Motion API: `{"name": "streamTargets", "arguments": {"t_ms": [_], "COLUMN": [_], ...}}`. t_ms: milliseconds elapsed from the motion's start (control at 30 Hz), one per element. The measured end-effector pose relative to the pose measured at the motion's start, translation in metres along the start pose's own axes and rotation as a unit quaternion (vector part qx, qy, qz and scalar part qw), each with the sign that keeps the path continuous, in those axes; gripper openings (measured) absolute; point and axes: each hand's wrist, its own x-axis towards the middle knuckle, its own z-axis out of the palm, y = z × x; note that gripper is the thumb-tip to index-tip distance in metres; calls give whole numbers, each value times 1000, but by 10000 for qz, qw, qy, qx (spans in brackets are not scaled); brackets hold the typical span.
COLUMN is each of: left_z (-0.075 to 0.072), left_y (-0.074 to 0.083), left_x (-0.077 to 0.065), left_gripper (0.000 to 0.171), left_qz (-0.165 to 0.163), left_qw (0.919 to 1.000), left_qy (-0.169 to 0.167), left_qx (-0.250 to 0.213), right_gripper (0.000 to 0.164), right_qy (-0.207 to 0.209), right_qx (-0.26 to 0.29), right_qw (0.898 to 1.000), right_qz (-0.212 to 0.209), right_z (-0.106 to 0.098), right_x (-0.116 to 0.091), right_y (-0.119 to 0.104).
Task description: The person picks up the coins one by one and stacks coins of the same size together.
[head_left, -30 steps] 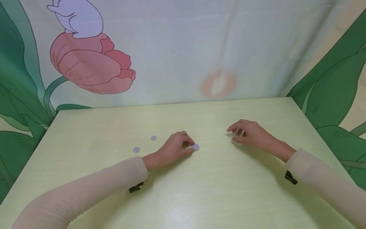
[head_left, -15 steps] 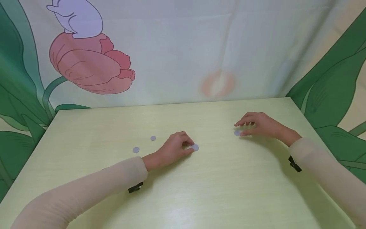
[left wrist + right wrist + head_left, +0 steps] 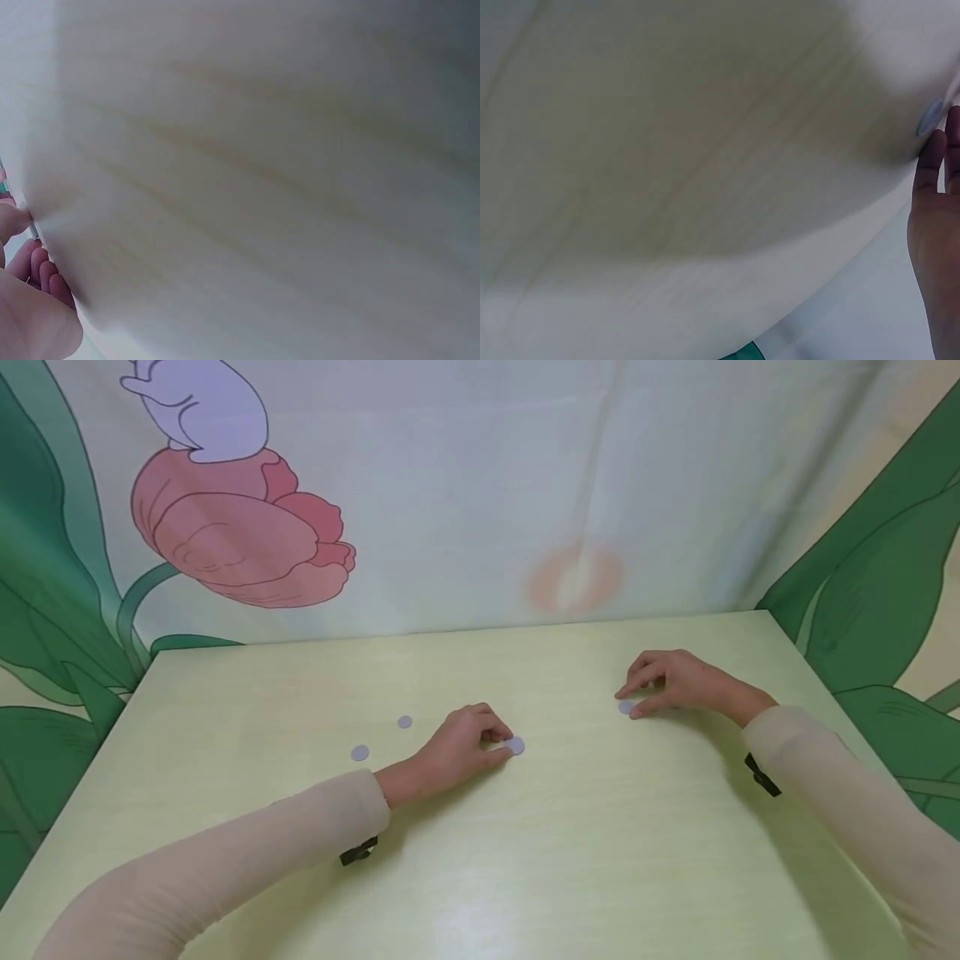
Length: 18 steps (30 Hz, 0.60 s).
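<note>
In the head view my left hand (image 3: 467,745) rests on the table and pinches a small, thin, pale grey disc (image 3: 516,746) at its left edge. Thumb and fingertips of that hand (image 3: 37,307) also meet at a thin edge in the left wrist view. Farther right, my right hand (image 3: 667,682) has its thumb and fingers at opposite edges of a second grey disc (image 3: 626,707), which lies at the table surface. The right wrist view shows this disc (image 3: 930,117) beside the fingertips. Markings on the discs are too small to make out.
Two more grey discs, a nearer one (image 3: 360,752) and a farther one (image 3: 405,722), lie left of my left hand. The pale wooden table (image 3: 525,860) ends at the back against a printed curtain (image 3: 450,502) with a flower and leaves.
My right hand has moved right and back, bringing the disc there into sight, and its fingers have closed in on the disc's edges. The left hand and its disc have stayed put.
</note>
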Motion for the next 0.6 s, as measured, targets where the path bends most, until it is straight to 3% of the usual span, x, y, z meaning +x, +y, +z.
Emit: {"name": "streamTargets", "arguments": {"t_ms": [333,600], "left_z": [-1,-1], "left_y": [3,4], "left_x": [0,-2], "left_gripper": [19,19], "left_qz": [-29,6], "left_qw": [10000,10000], "left_qy": [-16,46], "left_qx": [-74,-70], "right_gripper": [18,13], "right_qy": [56,184], "right_qx": [201,17], "right_qw": [9998,9998], "right_qz": [23,-91], "right_z": [1,7], "right_x": [1,-1], "right_y": [-1,-8]}}
